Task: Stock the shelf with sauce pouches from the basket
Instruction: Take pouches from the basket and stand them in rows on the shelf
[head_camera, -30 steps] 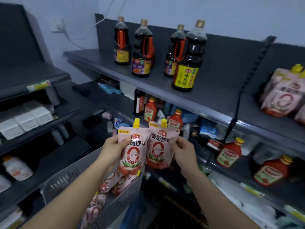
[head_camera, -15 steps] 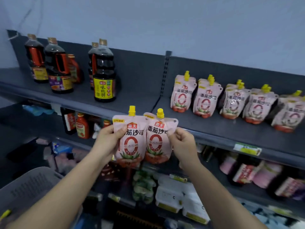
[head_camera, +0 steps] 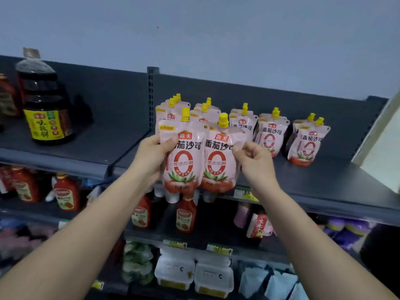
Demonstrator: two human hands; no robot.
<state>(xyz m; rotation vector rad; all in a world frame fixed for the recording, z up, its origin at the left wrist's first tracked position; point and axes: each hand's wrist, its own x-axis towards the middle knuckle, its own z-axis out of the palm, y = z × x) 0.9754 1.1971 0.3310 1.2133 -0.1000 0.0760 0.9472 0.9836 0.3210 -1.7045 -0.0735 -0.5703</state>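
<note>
1. two pink, yellow-capped sauce pouches, the left pouch (head_camera: 184, 156) and the right pouch (head_camera: 218, 161), hang upright side by side, touching, in front of the top shelf (head_camera: 324, 185).
2. the left hand (head_camera: 151, 156) grips the left pouch's upper edge, thumb across its front. the right hand (head_camera: 253, 163) pinches the right pouch's upper corner with curled fingers.
3. stocked pouches (head_camera: 270, 135) stand in a row along the back of the top shelf.
4. a dark soy sauce bottle (head_camera: 45, 109) stands on the top shelf's left section.
5. red ketchup bottles (head_camera: 186, 215) sit on the level under the top shelf.
</note>
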